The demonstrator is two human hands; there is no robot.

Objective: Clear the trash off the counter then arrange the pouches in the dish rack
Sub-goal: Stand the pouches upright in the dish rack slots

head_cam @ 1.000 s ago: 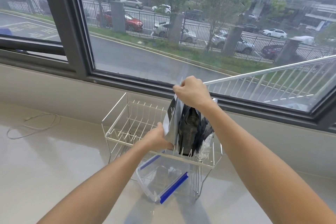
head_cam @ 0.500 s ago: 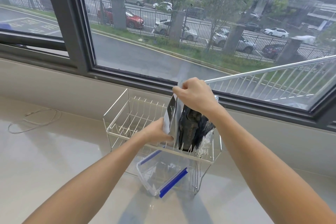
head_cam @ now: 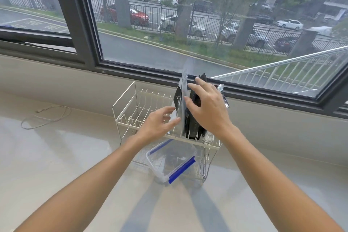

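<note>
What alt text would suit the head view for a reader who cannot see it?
Both hands, left and right, reach with open fingers to pouches standing upright in a wire rack on a counter under a window. A clear tub with blue clips sits below the rack.

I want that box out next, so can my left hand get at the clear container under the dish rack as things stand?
Probably yes. The left hand is open, holding nothing, and the clear container pokes out past the dish rack front on the near side, its blue clip exposed.
</note>
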